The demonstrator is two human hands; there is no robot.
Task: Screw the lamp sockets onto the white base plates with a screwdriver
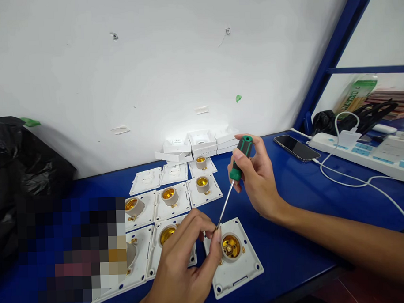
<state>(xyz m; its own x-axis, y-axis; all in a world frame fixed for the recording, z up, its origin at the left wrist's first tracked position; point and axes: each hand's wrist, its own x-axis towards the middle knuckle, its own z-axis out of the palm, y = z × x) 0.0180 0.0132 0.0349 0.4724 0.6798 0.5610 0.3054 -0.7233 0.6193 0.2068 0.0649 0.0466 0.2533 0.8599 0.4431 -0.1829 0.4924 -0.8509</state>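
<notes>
My right hand grips a screwdriver with a green and black handle, its thin shaft slanting down to the left. The tip meets the pinched fingertips of my left hand, which seem to hold something tiny there; it is too small to make out. Right below the tip lies a white square lamp-holder plate with a brass socket in its middle, resting on the blue table. My left hand hovers over that plate's left edge and a neighbouring plate.
Several more white plates with brass sockets lie in rows behind and to the left. White boxes stack against the wall. A phone, a power strip and white cables lie at right. A black bag sits far left.
</notes>
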